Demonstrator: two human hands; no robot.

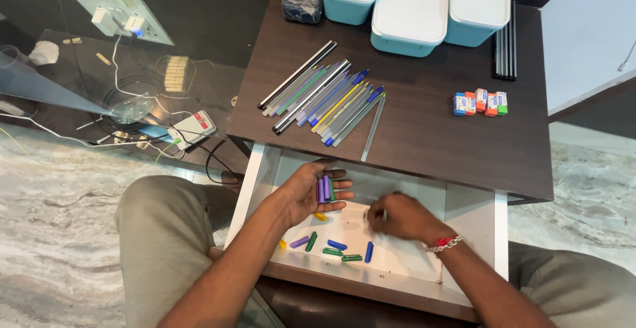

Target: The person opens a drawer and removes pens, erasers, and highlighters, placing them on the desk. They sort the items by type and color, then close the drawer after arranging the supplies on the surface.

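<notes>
I am sitting at a dark brown table [424, 136] with a white pull-out drawer [371, 248] open beneath its front edge. My left hand [311, 192] is hovering palm-up over the left part of the drawer, fingers slightly spread and gently curled, cradling a few pen caps [324, 189], purple and green, across the base of the fingers. Below this hand, loose pen caps [334, 248] in yellow, purple, green and blue are lying scattered on the drawer floor toward its front edge. On the table above, a row of pens [328, 99] is lying diagonally near the front-left area, packed side by side. My right hand [401, 217] is resting knuckles-up on the drawer floor, right of centre, fingers drawn together and curled under; I cannot tell whether they are pinching anything. A red and silver bracelet [445, 242] is sitting on that wrist. At the table's back edge, three light blue boxes [411, 10] with white lids are standing in a row. Near the right edge, a small row of erasers [481, 102] is lying together, and dark sticks [505, 43] are lying bundled behind them.
</notes>
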